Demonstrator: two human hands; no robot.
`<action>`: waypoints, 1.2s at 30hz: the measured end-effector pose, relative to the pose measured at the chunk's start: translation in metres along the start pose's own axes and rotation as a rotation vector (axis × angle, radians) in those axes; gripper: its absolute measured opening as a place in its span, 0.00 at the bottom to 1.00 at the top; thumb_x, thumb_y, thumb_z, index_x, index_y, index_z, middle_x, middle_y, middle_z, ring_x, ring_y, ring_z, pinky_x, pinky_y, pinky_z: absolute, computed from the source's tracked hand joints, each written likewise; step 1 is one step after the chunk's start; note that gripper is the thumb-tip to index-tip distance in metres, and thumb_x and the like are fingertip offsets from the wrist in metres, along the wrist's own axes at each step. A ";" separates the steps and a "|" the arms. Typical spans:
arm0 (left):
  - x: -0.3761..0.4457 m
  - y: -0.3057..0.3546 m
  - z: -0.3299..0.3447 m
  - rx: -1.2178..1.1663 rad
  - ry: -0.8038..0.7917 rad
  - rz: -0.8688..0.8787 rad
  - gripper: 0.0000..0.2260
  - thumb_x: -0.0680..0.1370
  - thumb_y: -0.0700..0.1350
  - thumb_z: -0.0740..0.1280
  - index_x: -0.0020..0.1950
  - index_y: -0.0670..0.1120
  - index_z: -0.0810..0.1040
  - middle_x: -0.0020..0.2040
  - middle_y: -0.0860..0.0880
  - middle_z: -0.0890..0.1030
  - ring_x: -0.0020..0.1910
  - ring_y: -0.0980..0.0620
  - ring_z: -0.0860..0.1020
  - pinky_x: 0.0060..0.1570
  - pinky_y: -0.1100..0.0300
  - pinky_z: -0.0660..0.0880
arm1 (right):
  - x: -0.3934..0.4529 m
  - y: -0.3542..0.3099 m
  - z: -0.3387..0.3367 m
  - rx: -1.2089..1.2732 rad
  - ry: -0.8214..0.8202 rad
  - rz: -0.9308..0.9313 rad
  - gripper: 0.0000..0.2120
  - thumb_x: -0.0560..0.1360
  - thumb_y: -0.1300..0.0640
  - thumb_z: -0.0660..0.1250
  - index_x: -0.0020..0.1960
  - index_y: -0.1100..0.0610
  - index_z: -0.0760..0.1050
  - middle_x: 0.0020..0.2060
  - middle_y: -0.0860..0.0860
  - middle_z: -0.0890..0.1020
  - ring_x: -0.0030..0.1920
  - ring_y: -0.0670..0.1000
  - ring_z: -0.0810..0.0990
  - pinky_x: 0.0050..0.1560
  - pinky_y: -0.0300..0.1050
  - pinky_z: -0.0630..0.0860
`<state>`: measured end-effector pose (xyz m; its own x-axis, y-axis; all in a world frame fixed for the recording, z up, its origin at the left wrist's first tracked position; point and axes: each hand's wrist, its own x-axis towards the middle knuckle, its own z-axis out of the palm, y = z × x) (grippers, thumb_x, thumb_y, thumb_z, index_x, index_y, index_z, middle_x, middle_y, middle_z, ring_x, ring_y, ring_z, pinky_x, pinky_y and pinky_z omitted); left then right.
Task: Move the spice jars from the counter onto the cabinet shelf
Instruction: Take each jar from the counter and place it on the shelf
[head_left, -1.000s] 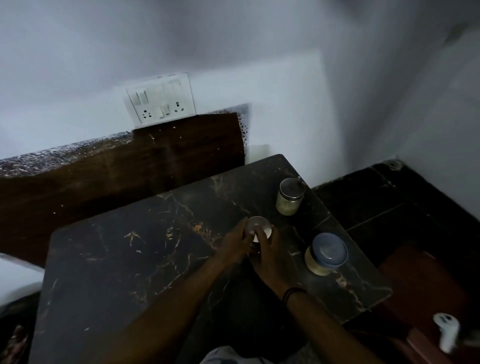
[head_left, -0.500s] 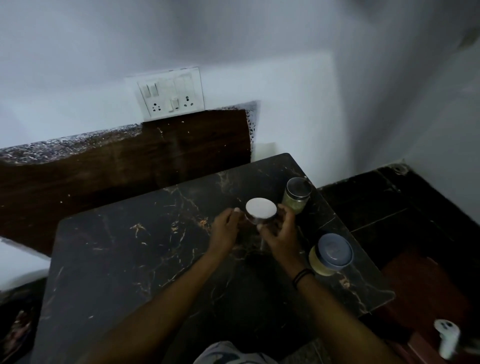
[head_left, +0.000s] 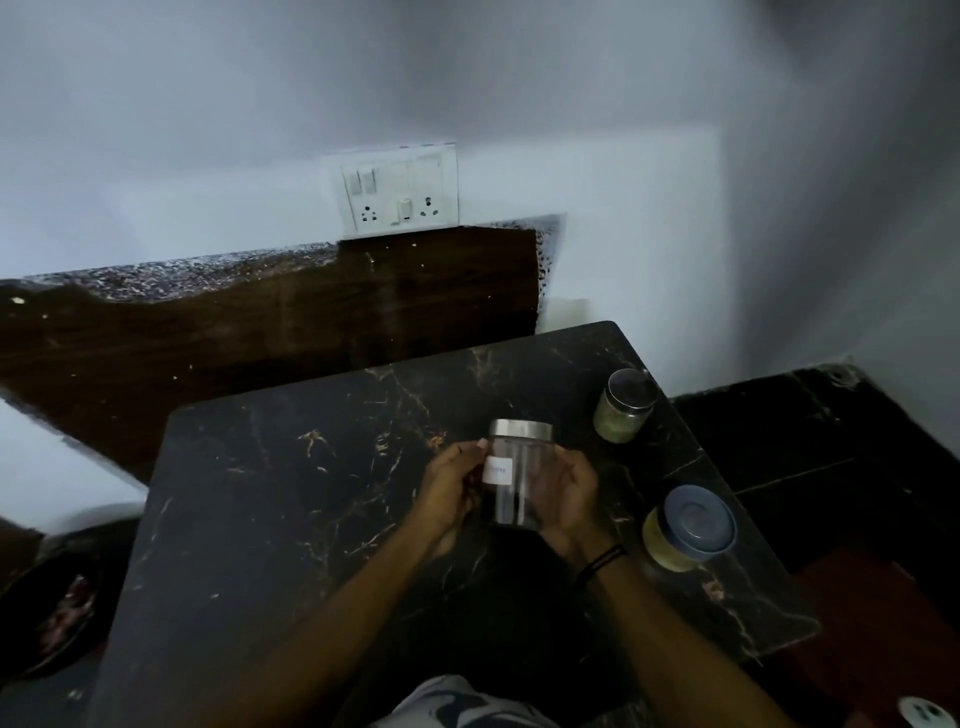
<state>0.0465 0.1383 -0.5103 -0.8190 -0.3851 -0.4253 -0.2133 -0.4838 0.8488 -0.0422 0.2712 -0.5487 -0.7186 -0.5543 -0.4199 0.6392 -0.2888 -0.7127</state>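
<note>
We are holding one clear spice jar (head_left: 517, 475) between both hands above the dark marbled desk (head_left: 291, 519), and it appears to be lifted clear of the surface, though the dim light keeps us from being sure of the gap beneath it. Our left hand (head_left: 449, 486) is cupping the side that carries the small white label (head_left: 497, 471), and our right hand (head_left: 569, 496) is wrapping the opposite wall, so each grip is closed on the glass body and not on the metal lid (head_left: 521, 428). We are probably taking it by the body because a screw lid could work loose under the weight, and two hands are steadying smooth glass that might slip. The jar is standing upright, which is keeping the dark contents settled at the bottom. Two more jars are waiting on the desk to our right: a small one with a dark lid (head_left: 625, 405) near the far corner, and a wider one with a blue lid (head_left: 685, 527) near the right edge, both well clear of our hands, so lifting this one is not disturbing them. The cabinet shelf is not visible here; only a wall with a switch panel (head_left: 399, 189) is facing us, so we are judging that the carrying has barely begun.
</note>
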 end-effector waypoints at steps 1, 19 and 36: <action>-0.002 -0.003 -0.003 -0.006 0.004 -0.004 0.11 0.80 0.48 0.65 0.56 0.43 0.81 0.55 0.41 0.85 0.55 0.42 0.82 0.62 0.40 0.75 | -0.001 0.004 0.000 -0.001 0.008 0.023 0.28 0.70 0.41 0.63 0.60 0.59 0.81 0.58 0.61 0.83 0.57 0.61 0.83 0.56 0.58 0.78; 0.013 0.126 0.014 -0.136 0.014 0.310 0.14 0.72 0.48 0.73 0.54 0.43 0.81 0.54 0.41 0.83 0.54 0.41 0.80 0.56 0.43 0.76 | -0.003 -0.100 0.114 -0.186 -0.097 -0.222 0.24 0.82 0.47 0.54 0.69 0.63 0.71 0.63 0.65 0.79 0.63 0.66 0.77 0.65 0.66 0.70; -0.036 0.347 0.083 -0.164 -0.071 0.706 0.04 0.75 0.46 0.71 0.48 0.48 0.81 0.45 0.50 0.86 0.48 0.48 0.81 0.43 0.57 0.75 | -0.037 -0.270 0.262 -0.238 -0.294 -0.697 0.14 0.81 0.49 0.57 0.54 0.50 0.81 0.53 0.54 0.85 0.53 0.54 0.84 0.47 0.49 0.80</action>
<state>-0.0423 0.0499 -0.1742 -0.7655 -0.6000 0.2324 0.4570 -0.2528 0.8528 -0.1163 0.1654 -0.1941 -0.8090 -0.4997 0.3095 -0.0315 -0.4890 -0.8717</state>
